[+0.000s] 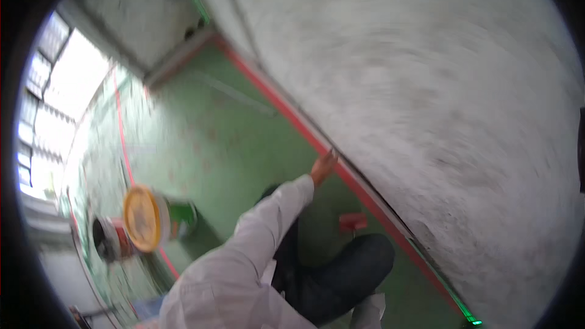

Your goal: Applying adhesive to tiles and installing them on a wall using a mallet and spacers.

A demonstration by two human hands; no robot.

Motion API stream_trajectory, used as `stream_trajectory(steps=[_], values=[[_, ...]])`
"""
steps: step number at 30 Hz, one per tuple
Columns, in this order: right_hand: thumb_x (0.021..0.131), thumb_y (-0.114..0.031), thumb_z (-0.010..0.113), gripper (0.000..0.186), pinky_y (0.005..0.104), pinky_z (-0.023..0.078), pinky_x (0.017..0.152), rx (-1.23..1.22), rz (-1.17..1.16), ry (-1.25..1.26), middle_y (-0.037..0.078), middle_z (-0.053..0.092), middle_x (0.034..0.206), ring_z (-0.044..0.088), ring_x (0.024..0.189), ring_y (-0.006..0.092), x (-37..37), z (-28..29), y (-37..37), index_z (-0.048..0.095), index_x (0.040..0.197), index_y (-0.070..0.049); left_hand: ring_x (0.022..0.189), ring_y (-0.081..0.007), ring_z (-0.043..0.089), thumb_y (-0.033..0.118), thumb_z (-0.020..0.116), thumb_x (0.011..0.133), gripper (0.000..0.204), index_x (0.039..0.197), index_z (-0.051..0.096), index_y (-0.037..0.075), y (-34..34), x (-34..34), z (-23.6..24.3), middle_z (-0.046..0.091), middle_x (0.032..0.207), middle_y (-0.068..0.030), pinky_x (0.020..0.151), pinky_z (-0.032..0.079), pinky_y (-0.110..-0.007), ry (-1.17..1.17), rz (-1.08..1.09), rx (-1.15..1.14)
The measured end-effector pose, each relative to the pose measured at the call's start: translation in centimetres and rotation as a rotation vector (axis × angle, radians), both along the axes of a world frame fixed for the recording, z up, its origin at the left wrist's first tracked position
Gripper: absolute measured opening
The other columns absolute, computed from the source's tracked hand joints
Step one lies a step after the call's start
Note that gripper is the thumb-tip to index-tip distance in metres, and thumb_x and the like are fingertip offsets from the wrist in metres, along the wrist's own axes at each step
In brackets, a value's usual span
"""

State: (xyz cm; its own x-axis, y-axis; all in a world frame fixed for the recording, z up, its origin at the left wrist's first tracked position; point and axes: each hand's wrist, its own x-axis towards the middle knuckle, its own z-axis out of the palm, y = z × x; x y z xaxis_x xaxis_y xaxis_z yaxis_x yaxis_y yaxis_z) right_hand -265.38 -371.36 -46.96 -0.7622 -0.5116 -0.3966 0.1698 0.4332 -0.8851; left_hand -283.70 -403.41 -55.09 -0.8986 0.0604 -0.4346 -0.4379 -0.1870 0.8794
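Observation:
My left hand (323, 167), at the end of a pale sleeve, reaches to the base of the whitish wall (426, 73). It is at the red band (292, 119) that runs along the foot of that wall. Motion blur smears the fingers; they look bent together, but whether they hold anything is unclear. My right hand is out of sight; a bit of pale cloth (368, 314) shows beside my dark-trousered knee. Close to that knee, a small red block-shaped tool (353, 222) with a thin stem lies on the green floor (225, 128).
To the left stands a bucket with a yellow lid (143, 218), beside a dark-mouthed bucket (111, 239). A thin pale strip (237, 94) lies on the floor farther off. A red line (123, 140) crosses the floor near bright windows (67, 79). Green light streaks the wall's corner.

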Motion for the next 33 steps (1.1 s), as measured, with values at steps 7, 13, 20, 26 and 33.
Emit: stream_trajectory(steps=[7,13,20,26,33], values=[[0.109,-0.028,0.066,0.044,0.0398,0.055,0.098,0.357,-0.228,-0.604,0.01,0.081,0.118,0.074,0.106,0.027,-3.0,11.5,3.9,0.068,0.146,-0.006,0.149,-0.0233,0.053,0.037,0.068,0.11,0.082,0.176,0.026,0.012,-4.5,5.2,-3.1,0.051,0.169,-0.0132,0.116,0.048,-0.039,0.066,0.446,0.24],[0.109,-0.015,0.065,0.052,0.0339,0.054,0.095,0.476,0.265,-0.2,0.007,0.077,0.109,0.069,0.098,0.0173,-10.3,18.0,-0.6,0.056,0.16,-0.006,0.139,-0.0258,0.061,0.03,0.073,0.107,0.084,0.176,0.028,0.014,0.8,5.6,-1.9,0.058,0.163,-0.0134,0.116,0.05,-0.041,0.033,0.264,0.175],[0.108,-0.014,0.065,0.062,0.0386,0.057,0.087,0.477,0.413,0.007,0.018,0.07,0.1,0.068,0.09,0.0258,-17.2,20.2,-23.3,0.049,0.167,-0.023,0.142,-0.0346,0.061,0.036,0.082,0.098,0.102,0.177,0.021,0.015,-0.1,4.6,-3.7,0.043,0.172,-0.0189,0.115,0.052,-0.044,0.106,0.316,0.133],[0.106,-0.016,0.064,0.061,0.0422,0.053,0.106,0.579,0.444,0.01,0.026,0.072,0.133,0.071,0.12,0.0381,-18.6,10.9,-31.9,0.051,0.166,-0.02,0.167,-0.0309,0.025,0.048,0.082,0.097,0.115,0.178,0.011,0.01,3.2,2.2,-4.3,0.006,0.186,-0.017,0.12,0.047,-0.048,0.359,0.432,-0.117],[0.105,-0.02,0.066,0.057,0.0495,0.056,0.097,0.552,0.487,0.238,0.032,0.071,0.123,0.072,0.109,0.0464,-20.7,6.6,-33.1,0.056,0.161,-0.021,0.162,-0.0371,0.037,0.037,0.081,0.095,0.103,0.175,0.023,0.007,4.0,3.5,-8.3,0.025,0.181,-0.0203,0.118,0.05,-0.046,0.294,0.456,-0.247]])
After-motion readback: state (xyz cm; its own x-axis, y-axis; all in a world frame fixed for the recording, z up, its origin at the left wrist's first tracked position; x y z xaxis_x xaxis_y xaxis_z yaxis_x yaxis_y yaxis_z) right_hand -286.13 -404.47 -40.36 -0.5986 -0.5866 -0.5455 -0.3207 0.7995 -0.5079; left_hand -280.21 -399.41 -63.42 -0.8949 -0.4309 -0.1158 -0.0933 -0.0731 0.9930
